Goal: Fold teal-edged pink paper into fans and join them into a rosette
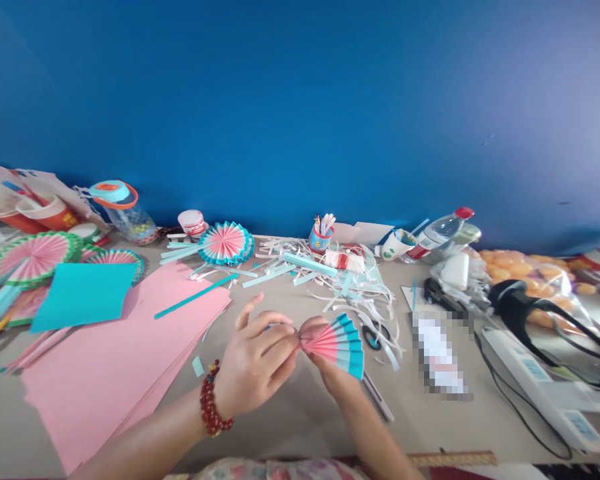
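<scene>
A pleated paper fan (337, 345), pink toward its narrow end and teal along its wide edge, is spread out above the table. My right hand (337, 380) grips it near the narrow end, its palm and fingers partly behind the pleats. My left hand (260, 357), with a red bead bracelet at the wrist, pinches at the gathered tip from the other side. Its little finger is raised. Exactly what the left fingertips press on is partly hidden. A pen-like stick (379, 398) lies on the table just beyond the right hand.
Pink paper sheets (110, 353) and a teal sheet (85, 297) lie at left. A finished pleated rosette (226, 243) and paper strips (310, 263) are at the back. A bottle (437, 233), a power strip (545, 387) and cables are on the right.
</scene>
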A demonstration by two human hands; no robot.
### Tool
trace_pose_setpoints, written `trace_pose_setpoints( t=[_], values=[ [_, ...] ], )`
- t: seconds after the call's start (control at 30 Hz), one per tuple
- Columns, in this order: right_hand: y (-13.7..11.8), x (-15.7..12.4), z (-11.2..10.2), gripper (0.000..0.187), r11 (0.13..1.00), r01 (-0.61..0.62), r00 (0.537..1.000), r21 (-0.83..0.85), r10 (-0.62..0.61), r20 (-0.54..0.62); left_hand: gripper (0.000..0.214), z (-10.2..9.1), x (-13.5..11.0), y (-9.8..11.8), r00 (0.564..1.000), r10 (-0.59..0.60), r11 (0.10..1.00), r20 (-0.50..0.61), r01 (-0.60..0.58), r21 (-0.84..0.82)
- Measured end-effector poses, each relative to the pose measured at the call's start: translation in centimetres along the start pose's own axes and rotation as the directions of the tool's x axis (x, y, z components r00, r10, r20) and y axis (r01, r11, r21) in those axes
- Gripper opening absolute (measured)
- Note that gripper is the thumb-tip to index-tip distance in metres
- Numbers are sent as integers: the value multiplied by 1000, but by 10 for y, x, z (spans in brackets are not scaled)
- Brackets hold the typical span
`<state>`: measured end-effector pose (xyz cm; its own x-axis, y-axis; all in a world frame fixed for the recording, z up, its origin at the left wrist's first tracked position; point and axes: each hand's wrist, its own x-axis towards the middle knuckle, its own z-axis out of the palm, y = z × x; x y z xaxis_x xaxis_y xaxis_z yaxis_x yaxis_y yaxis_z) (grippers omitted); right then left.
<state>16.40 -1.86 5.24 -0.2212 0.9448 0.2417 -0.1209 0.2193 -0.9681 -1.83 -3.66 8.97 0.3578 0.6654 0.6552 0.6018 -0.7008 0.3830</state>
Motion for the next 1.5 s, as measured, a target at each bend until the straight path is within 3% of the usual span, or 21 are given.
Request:
trace_pose_setpoints(
  t=[0.13, 0.23, 0.3, 0.37, 0.43, 0.47, 0.53, 0.6, 0.7, 0.8, 0.9, 1.13, 1.4, 1.5],
  values=[
    [-10, 3, -4, 7, 999, -22, 998, -40, 25, 63, 16, 1, -1, 1, 1000, 2, 999, -3, -3, -46],
    [-1, -1, 1, 9, 992, -125, 991, 25, 125, -37, 8, -1, 2, -1, 983, -142, 974, 113, 159, -160],
    [8, -3, 5, 13, 967, -228, 968, 116, 238, -81, 9, 0, 4, -4, 928, -272, 910, 255, 335, -246],
    [12, -4, 8, 17, 938, -291, 947, 191, 311, -84, 13, 3, 4, -7, 837, -377, 798, 396, 511, -320],
    [12, -3, 9, 19, 936, -288, 945, 200, 311, -95, 18, 7, 3, -10, 768, -430, 697, 475, 617, -366],
    [11, -2, 9, 19, 944, -277, 949, 181, 298, -101, 19, 9, 2, -11, 756, -444, 674, 480, 635, -378],
    [8, -3, 8, 19, 961, -246, 960, 125, 260, -108, 18, 11, 2, -10, 777, -458, 687, 432, 618, -382],
    [6, -5, 7, 19, 976, -213, 966, 53, 219, -141, 13, 10, 2, -8, 829, -438, 746, 347, 551, -374],
    [8, -11, 5, 17, 984, -138, 973, -113, 114, -201, 8, 7, 4, -1, 915, -337, 846, 222, 397, -355],
    [13, -17, 3, 13, 958, -41, 974, -284, -26, -226, 6, 3, 5, 4, 950, -271, 881, 156, 310, -357],
    [16, -20, 3, 11, 938, -10, 966, -345, -80, -245, 5, 3, 4, 5, 947, -289, 869, 137, 320, -377],
    [20, -19, 7, 16, 959, -105, 957, -263, 25, -288, 5, 6, 4, 1, 906, -380, 811, 184, 423, -405],
    [17, -16, 5, 13, 966, -68, 952, -248, -11, -306, 9, 3, 10, 4, 919, -360, 818, 162, 394, -419],
    [17, -12, 5, 15, 987, -94, 958, -127, 55, -282, 12, 1, 13, 5, 918, -362, 812, 164, 397, -428]
  ],
)
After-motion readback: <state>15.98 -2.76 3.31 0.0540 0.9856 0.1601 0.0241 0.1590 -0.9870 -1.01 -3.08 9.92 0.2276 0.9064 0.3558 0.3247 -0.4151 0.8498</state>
